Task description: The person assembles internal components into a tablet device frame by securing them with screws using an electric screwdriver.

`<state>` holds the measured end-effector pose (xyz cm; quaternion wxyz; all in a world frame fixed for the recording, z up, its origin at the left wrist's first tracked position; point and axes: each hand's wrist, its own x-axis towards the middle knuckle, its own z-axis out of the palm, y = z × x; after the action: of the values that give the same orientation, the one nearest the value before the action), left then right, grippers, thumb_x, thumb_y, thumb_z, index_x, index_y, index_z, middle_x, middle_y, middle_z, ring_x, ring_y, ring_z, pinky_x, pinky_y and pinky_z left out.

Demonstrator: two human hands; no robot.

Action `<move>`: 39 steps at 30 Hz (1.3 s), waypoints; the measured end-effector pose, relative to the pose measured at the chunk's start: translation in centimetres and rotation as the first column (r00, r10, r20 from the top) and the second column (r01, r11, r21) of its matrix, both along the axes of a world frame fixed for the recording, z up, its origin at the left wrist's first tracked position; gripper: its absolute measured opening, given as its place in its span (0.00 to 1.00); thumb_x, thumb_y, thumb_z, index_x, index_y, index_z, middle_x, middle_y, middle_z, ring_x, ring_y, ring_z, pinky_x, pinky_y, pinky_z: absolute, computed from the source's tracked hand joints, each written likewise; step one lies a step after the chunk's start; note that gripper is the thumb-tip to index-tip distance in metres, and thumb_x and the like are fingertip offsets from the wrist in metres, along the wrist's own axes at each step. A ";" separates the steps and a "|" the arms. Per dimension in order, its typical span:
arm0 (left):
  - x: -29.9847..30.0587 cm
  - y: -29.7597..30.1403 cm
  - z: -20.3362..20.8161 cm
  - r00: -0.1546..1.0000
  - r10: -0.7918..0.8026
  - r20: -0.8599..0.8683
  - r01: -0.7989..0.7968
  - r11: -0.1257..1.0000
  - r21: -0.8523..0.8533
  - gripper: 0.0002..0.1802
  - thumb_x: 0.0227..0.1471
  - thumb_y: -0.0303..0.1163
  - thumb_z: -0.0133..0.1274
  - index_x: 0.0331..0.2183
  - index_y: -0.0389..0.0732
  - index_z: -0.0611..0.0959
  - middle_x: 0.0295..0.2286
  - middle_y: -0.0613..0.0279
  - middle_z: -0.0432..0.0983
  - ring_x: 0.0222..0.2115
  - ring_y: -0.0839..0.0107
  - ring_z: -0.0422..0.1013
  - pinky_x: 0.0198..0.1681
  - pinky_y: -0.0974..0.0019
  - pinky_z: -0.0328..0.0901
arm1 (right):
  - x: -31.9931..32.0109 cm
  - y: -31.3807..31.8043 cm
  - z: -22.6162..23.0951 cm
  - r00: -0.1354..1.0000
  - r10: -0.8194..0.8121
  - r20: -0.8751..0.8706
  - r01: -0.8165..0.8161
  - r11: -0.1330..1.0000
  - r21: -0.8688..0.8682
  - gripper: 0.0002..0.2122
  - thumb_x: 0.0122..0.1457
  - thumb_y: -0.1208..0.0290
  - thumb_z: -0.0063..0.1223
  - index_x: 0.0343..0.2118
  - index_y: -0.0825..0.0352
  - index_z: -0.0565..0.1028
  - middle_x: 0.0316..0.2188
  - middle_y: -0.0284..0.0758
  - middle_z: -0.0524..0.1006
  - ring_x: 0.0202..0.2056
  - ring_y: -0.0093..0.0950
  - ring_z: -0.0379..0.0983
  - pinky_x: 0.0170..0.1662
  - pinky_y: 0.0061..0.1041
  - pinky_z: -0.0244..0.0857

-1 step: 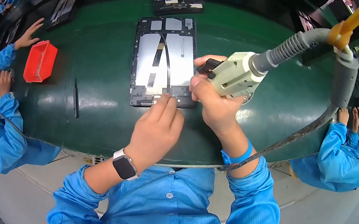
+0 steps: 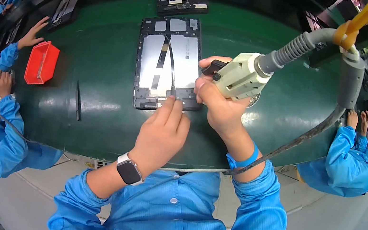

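The right hand (image 2: 217, 103) is wrapped tight around a pale electric screwdriver (image 2: 240, 76), just like a moment ago. The left hand (image 2: 162, 128) presses flat, holding nothing, on the open tablet (image 2: 168, 62) in the middle, on the green table (image 2: 97, 115). Nothing moved, so the work stays on that bottom edge.

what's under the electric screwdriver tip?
The right hand grips the cream electric screwdriver over the opened tablet's lower right corner. The hand covers the bit and the contact spot. Left hand fingertips press the tablet's lower edge beside it.
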<state>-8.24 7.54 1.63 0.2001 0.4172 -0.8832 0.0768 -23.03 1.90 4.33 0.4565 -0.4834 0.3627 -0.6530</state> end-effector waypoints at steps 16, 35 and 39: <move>6.6 -3.2 -1.3 0.894 0.296 -0.336 -0.188 0.929 0.320 0.33 0.39 0.33 0.70 0.47 0.36 0.76 0.52 0.44 0.68 0.54 0.46 0.63 0.57 0.53 0.60 | -0.1 -0.4 -0.2 0.999 -0.052 0.011 0.053 0.998 -0.033 0.13 0.50 0.83 0.54 0.41 0.74 0.72 0.23 0.33 0.74 0.19 0.19 0.69 0.21 0.18 0.63; 7.8 -7.6 -1.4 0.037 0.612 -0.790 0.434 0.702 0.565 0.27 0.56 0.24 0.57 0.56 0.31 0.70 0.50 0.52 0.72 0.45 0.68 0.74 0.46 0.67 0.71 | -0.7 -0.9 -0.5 0.992 -0.123 0.011 0.123 0.992 0.000 0.12 0.49 0.85 0.53 0.39 0.73 0.72 0.22 0.32 0.72 0.18 0.19 0.67 0.20 0.19 0.61; 11.1 -9.0 -0.5 -0.092 0.650 -0.754 0.485 0.691 0.536 0.18 0.59 0.24 0.53 0.51 0.34 0.73 0.43 0.56 0.77 0.40 0.70 0.76 0.44 0.66 0.72 | -1.5 -1.4 -0.3 0.995 -0.097 0.034 0.096 0.995 0.006 0.12 0.49 0.85 0.53 0.39 0.73 0.72 0.22 0.32 0.72 0.18 0.19 0.67 0.20 0.19 0.61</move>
<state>2.82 -1.41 1.09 0.5931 0.4302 -0.3389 -0.5902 -24.54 0.48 4.07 0.4316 -0.4531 0.3793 -0.6816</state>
